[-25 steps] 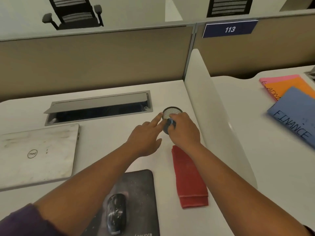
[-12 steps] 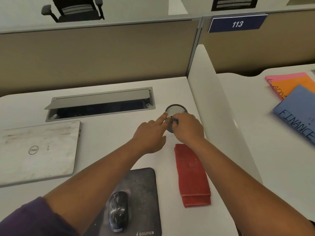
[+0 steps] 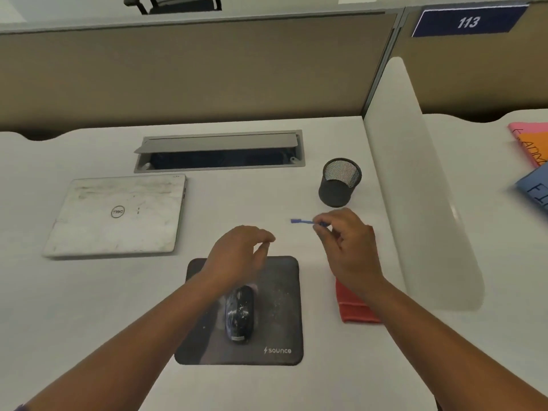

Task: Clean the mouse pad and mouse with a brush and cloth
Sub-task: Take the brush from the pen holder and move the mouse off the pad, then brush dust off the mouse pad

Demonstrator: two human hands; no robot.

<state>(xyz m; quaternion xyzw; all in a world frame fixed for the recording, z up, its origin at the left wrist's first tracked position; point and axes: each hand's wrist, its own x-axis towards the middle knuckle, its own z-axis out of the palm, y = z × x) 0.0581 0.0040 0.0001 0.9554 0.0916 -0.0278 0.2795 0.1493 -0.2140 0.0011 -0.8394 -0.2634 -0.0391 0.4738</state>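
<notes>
At 9 o'clock on the white counter [image 3: 89, 307] lies a closed silver laptop [image 3: 118, 216], scuffed on its lid. At 12 o'clock a grey cable hatch [image 3: 219, 154] stands open. Near the centre, toward 6 o'clock, the dark mouse pad [image 3: 281, 307] lies flat, speckled with pale dust, and the black mouse [image 3: 239, 317] sits on it, also dusted. The left hand [image 3: 237, 256] hovers over the pad's far edge, just beyond the mouse; its grip is loosely curled and holds nothing. At 1 o'clock stands a black mesh pen cup [image 3: 339, 182]. Just near of it, the right hand [image 3: 350, 247] pinches one end of a small blue brush [image 3: 305, 222] in a fingertip grip; the brush points toward 9 o'clock, above the counter. Under the right wrist, at 4 o'clock, lies a folded red cloth [image 3: 353, 307], just beside the pad. A white divider [image 3: 415, 188] rises at 3 o'clock
</notes>
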